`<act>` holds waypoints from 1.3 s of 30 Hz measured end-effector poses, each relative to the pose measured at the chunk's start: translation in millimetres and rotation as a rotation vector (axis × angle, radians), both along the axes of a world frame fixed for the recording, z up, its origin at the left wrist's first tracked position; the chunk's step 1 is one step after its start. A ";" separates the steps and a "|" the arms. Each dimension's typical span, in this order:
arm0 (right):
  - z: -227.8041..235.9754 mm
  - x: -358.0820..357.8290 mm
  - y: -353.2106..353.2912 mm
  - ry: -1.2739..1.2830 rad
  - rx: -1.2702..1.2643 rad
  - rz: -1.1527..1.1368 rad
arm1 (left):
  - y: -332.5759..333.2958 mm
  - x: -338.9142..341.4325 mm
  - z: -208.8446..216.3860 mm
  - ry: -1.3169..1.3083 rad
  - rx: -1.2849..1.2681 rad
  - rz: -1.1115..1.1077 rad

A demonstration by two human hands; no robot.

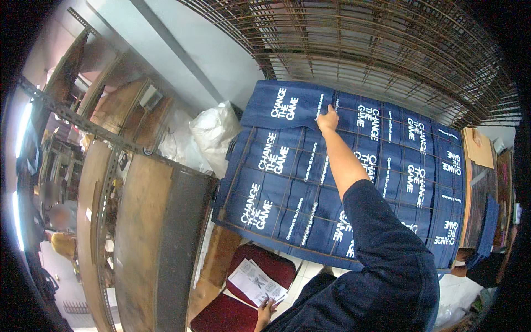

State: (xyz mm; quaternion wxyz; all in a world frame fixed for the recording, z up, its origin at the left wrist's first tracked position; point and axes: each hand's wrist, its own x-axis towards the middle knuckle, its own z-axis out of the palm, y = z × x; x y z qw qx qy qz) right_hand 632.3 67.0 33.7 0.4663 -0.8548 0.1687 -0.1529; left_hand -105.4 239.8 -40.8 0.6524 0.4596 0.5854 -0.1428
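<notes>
A loose dark blue fabric piece (298, 97) with white print lies at the far left corner of a wire drying rack (345, 149). My right arm reaches across the rack. The fingers of my right hand (328, 119) close at the right edge of that piece, whose near edge ripples slightly. More printed blue pieces (265, 182) cover the rack, with wires crossing over them. Low down, my left hand (266, 311) rests with its fingers apart at the near edge of white printed sheets (257, 282), which lie on a dark red chair seat (243, 257).
Several raised wire racks (376, 44) are stacked above the far side. Wooden shelving on a perforated metal frame (110, 135) fills the left. White plastic bags (215, 133) stand beside the rack's left corner. Brown card (477, 148) lies on the right.
</notes>
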 end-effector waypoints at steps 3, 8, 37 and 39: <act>0.6 2.6 1.0 -0.082 -0.060 0.034 | 8.4 -2.8 -6.3 -0.012 0.006 -0.024; -5.1 -0.6 14.4 -0.261 -0.051 0.029 | 11.9 9.2 0.0 0.000 0.016 -0.029; 62.1 -76.9 -101.8 -0.417 0.073 0.115 | 6.5 33.2 -17.9 0.023 -0.019 -0.316; 69.4 -111.6 -166.0 -0.433 0.191 0.174 | 7.3 32.3 -44.6 0.056 -0.030 -0.405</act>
